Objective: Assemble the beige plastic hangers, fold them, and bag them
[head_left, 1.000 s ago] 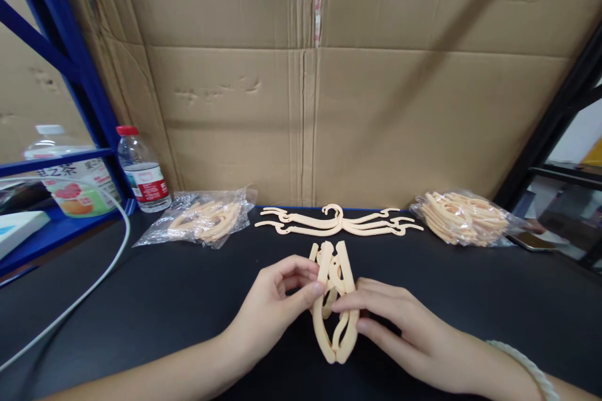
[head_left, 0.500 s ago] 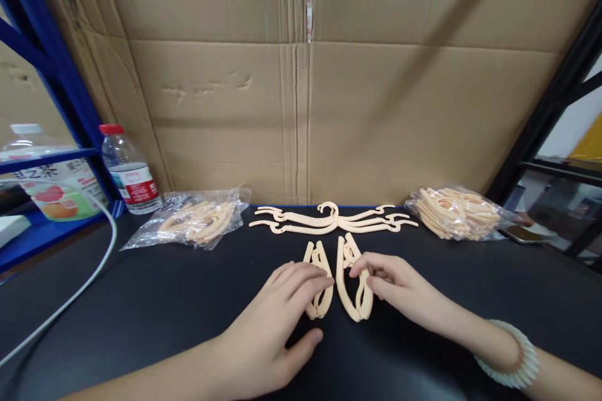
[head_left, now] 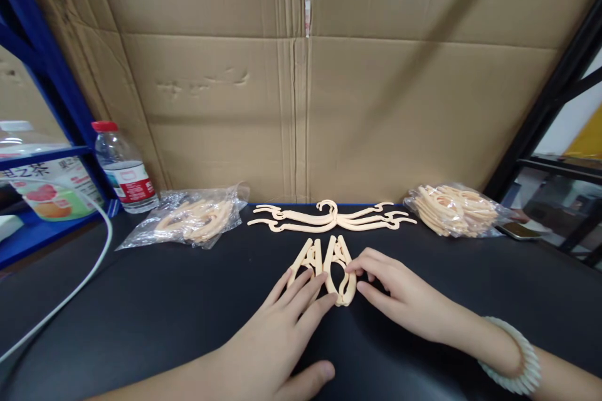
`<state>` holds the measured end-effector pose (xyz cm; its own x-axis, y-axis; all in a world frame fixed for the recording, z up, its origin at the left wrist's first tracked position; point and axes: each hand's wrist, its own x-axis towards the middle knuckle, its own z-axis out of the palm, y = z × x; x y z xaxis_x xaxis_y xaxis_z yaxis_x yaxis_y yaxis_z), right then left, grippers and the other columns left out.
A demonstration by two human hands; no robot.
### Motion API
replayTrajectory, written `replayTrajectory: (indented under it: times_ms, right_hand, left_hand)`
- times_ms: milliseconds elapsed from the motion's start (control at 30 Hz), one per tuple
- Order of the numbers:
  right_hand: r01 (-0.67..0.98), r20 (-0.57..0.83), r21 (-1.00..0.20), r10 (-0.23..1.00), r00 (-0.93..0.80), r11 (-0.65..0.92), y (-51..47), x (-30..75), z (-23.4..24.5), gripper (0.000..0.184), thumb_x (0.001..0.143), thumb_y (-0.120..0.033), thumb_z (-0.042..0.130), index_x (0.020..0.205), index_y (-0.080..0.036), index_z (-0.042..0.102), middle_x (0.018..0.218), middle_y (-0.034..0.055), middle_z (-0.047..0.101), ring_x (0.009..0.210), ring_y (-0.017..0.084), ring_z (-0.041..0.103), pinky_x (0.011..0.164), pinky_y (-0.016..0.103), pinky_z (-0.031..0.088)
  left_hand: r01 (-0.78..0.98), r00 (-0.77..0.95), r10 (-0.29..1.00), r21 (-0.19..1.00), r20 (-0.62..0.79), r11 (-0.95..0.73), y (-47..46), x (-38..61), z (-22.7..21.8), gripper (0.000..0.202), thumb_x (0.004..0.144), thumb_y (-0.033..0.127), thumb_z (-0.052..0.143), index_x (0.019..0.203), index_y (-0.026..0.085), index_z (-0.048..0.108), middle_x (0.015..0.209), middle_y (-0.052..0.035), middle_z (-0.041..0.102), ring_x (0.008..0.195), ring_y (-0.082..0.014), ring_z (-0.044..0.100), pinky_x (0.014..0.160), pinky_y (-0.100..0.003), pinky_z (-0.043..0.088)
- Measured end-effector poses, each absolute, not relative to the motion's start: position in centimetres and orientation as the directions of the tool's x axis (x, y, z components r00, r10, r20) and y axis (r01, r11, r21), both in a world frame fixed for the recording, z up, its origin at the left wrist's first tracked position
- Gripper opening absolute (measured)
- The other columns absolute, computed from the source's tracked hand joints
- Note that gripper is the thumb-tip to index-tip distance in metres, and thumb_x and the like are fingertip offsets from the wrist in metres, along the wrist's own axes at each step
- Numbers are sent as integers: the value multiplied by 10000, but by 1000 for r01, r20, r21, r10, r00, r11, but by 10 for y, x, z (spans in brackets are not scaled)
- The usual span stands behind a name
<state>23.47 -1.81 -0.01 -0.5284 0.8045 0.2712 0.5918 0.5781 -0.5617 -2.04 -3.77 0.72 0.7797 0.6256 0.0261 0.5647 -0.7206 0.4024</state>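
Note:
Two folded peach plastic hangers lie side by side on the black table: the left folded hanger (head_left: 306, 259) and the right folded hanger (head_left: 340, 263). My left hand (head_left: 286, 319) lies flat with fingers stretched out, fingertips resting on the left one. My right hand (head_left: 390, 291) has its fingers extended, touching the right one's edge. Behind them a small stack of unfolded hangers (head_left: 332, 218) lies spread wide against the cardboard.
A cardboard wall (head_left: 301, 88) closes the back. A plastic bag of hangers (head_left: 192, 219) sits at the left, another bag (head_left: 451, 210) at the right. A water bottle (head_left: 120, 166), a white cable (head_left: 70, 288), a blue rack (head_left: 42, 62) and a phone (head_left: 517, 230) flank the table.
The folded hangers I held upright together were laid down, separated, then slid forward toward the unfolded stack. Both hands went from gripping to lying flat on them.

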Motion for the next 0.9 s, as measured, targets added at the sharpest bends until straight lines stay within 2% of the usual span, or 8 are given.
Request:
replayTrajectory:
  times_ms: [133, 267, 467, 600, 667, 733, 833, 900]
  right_hand:
    - [612, 282, -491, 778, -561, 619, -18, 236, 0, 281, 921, -136, 494, 1171, -233, 580, 1085, 61, 563, 1021, 204, 550, 936, 367, 457]
    - [640, 267, -419, 761, -591, 644, -17, 237, 0, 350, 908, -125, 502, 1229, -252, 562, 1132, 71, 557, 1054, 227, 536, 949, 401, 454]
    - [655, 228, -376, 751, -620, 655, -16, 238, -1, 378, 938, -161, 491, 1298, -272, 520, 1259, 77, 522, 1140, 237, 497, 1002, 436, 419]
    - [668, 212, -365, 756, -619, 649, -17, 238, -2, 366, 964, -223, 485, 1328, -263, 495, 1286, 81, 506, 1169, 240, 476, 1015, 449, 408]
    - [667, 212, -359, 753, -623, 653, -17, 237, -2, 366, 966, -237, 491, 1330, -261, 493, 1274, 81, 508, 1166, 238, 474, 1015, 446, 407]
    - [663, 215, -357, 749, -627, 658, -16, 237, -2, 365, 967, -239, 491, 1331, -265, 490, 1250, 78, 516, 1145, 233, 482, 1004, 440, 414]
    - [661, 217, -352, 745, -631, 663, -14, 237, -2, 353, 971, -243, 487, 1323, -267, 493, 1221, 73, 527, 1110, 228, 495, 987, 433, 423]
    - [661, 214, -349, 744, -633, 664, -15, 237, 0, 333, 971, -250, 490, 1304, -254, 505, 1226, 78, 527, 1118, 228, 490, 993, 429, 419]
  left_hand:
    - [572, 775, 632, 404, 17, -714, -38, -21, 5, 711, 890, 396, 583, 1513, 243, 275, 1585, -104, 192, 1456, -367, 141, 1154, -619, 129]
    - [529, 781, 618, 431, 90, -731, -36, -24, 2, 703, 895, 363, 595, 1511, 282, 265, 1588, -102, 142, 1452, -375, 126, 1149, -632, 121]
    - [568, 761, 644, 396, 83, -722, -30, -26, -4, 694, 916, 412, 551, 1518, 224, 261, 1588, -151, 115, 1457, -373, 70, 1145, -638, 96]
    - [585, 742, 663, 385, 102, -714, -29, -24, -7, 699, 898, 390, 571, 1512, 226, 279, 1602, -135, 143, 1462, -369, 106, 1150, -633, 123]
    - [594, 703, 685, 370, 193, -714, -31, -22, -1, 673, 886, 326, 575, 1495, 256, 297, 1604, -100, 199, 1465, -349, 151, 1159, -612, 170]
    - [541, 662, 654, 371, 366, -755, -35, -21, 9, 626, 868, 244, 565, 1450, 288, 339, 1562, -71, 319, 1439, -316, 265, 1155, -551, 273]
    - [348, 630, 490, 345, 603, -872, -43, -26, 21, 566, 846, 153, 538, 1381, 281, 404, 1348, -71, 555, 1245, -250, 521, 1054, -420, 452]
    - [271, 574, 402, 297, 714, -916, -51, -37, 16, 529, 839, 126, 549, 1338, 272, 451, 1170, -54, 644, 1122, -237, 592, 1001, -415, 486]
